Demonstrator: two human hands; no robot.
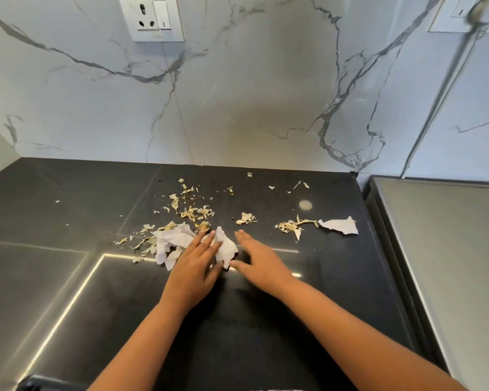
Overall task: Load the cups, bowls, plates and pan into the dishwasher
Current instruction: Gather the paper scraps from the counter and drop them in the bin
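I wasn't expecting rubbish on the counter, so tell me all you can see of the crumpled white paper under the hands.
The crumpled white paper looks like thin tissue, torn and creased into several ragged flaps. It lies flat on the dark counter among dry pale plant scraps. The left hand rests on it with straight fingers, pressing its middle. The right hand, also flat, lies just beside its right flap. A separate torn piece lies apart, further right.

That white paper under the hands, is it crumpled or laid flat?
Crumpled: the white paper shows creases and ragged, bunched folds beside the left hand.
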